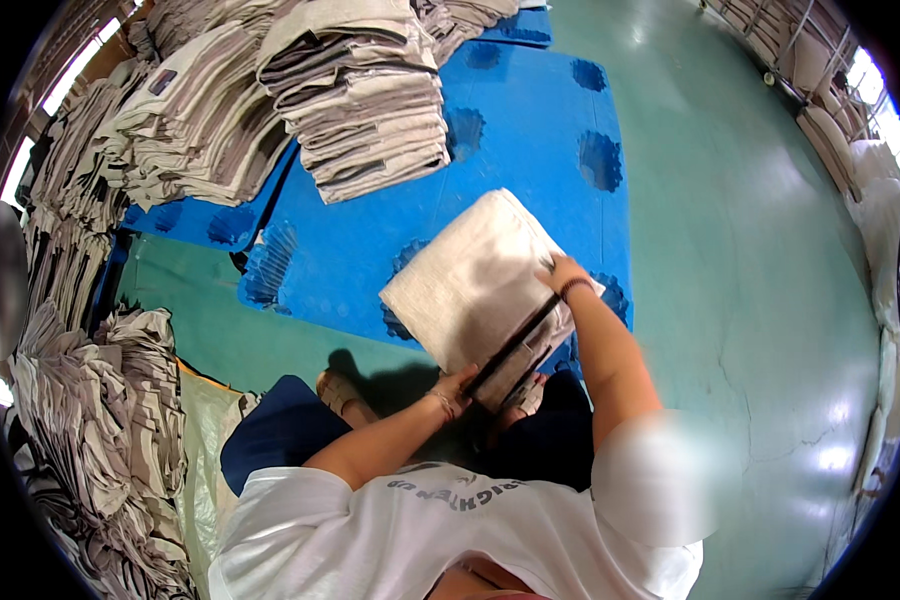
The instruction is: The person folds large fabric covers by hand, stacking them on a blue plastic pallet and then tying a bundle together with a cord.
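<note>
Cloth heap [100,430] down the far left, loose and crumpled, pale grey and beige! Next along, a leaning stack [195,120] of folded pieces fans out at the upper left, and beside it a squarer stack [370,110] sits on the blue pallet [530,110].

Now the middle, and here's the folded cloth [470,265], set slantwise over the pallet's near edge, one corner pointing left and another away from the person. Its top face runs longest from lower left to upper right, and a dark strip [518,345] follows that line along the layered side. Resting on the pallet or lifted just clear? Can't tell from here!

The bundle lies between the two hands, mostly above and left of them. The left hand [454,385] has the near corner, gripping right by the end of the strip, fingers partly hidden. Across to the right hand [567,273]: partly open, bent over the right-hand edge, gripping there with fingertips on the top face, the underside out of sight.

Farther right, green floor [710,250] gleams, and a metal rack [792,50] stands at the upper right.
</note>
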The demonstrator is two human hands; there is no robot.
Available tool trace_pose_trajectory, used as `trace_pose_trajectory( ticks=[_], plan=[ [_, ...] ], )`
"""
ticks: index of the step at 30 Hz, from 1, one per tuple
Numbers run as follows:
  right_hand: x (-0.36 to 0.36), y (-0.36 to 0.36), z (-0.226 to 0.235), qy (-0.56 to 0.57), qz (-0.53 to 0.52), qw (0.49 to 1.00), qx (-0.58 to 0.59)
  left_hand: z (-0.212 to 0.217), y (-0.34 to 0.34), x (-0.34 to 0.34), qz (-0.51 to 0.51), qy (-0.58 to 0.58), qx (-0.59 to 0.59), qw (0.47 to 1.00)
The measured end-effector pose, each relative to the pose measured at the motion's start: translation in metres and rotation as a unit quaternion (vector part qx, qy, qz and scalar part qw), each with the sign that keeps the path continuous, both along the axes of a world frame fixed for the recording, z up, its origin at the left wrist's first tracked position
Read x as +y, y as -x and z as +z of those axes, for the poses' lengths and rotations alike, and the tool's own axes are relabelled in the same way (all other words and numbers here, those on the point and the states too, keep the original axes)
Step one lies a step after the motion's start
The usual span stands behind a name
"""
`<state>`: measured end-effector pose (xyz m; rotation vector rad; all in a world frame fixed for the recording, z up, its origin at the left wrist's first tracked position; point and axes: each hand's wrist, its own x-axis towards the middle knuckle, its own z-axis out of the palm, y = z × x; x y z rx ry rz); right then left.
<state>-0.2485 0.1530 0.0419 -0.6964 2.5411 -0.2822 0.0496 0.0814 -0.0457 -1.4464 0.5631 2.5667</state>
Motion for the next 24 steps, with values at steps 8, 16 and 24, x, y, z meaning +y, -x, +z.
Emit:
trace_pose_trajectory(
  ticks=[8,16,24],
  plan=[
    [0.012,-0.018,0.018,-0.027,-0.102,0.994,-0.02,-0.007,-0.005,-0.013,-0.044,0.134,-0.04,0.989],
    [0.073,-0.064,-0.021,0.07,-0.146,0.937,-0.309,0.056,-0.051,-0.061,0.004,0.003,-0.004,1.0],
    [0.064,-0.096,0.046,0.307,-0.223,0.765,-0.52,0.197,-0.022,-0.147,-0.213,0.246,0.092,0.941]
  ],
)
